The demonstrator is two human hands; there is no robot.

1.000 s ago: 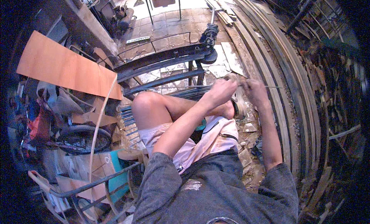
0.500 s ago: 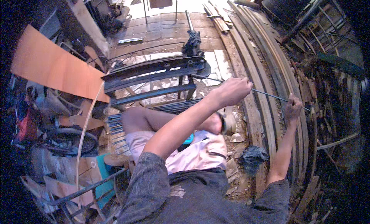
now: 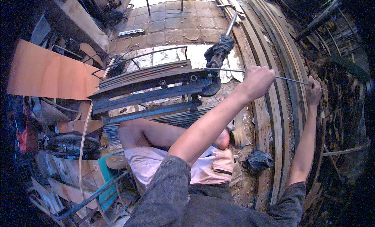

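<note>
A thin dark metal rod [image 3: 291,79] runs sideways in front of me. My left hand [image 3: 261,79] is closed around it near its middle. Toward the rod's right end, my right hand [image 3: 313,92] grips it too. Its left end lies at a dark metal bench fixture [image 3: 156,85] with bolts along it, beside a lever [image 3: 231,24] whose lower part is wrapped in black plastic [image 3: 219,51]. Whether the rod sits in the fixture or only rests on it, I cannot tell.
Long timber planks [image 3: 273,110] run along the right, with piled scrap wood beyond. An orange-brown board [image 3: 52,72] juts in at left. Several thin rods [image 3: 160,121] lie below the fixture. A black plastic bag [image 3: 258,160] lies on the ground beside my seat.
Both hands have shifted up and right in view with the rod. The rod's left end now shows above the fixture by the wrapped lever, which leans further right. The view has also shifted.
</note>
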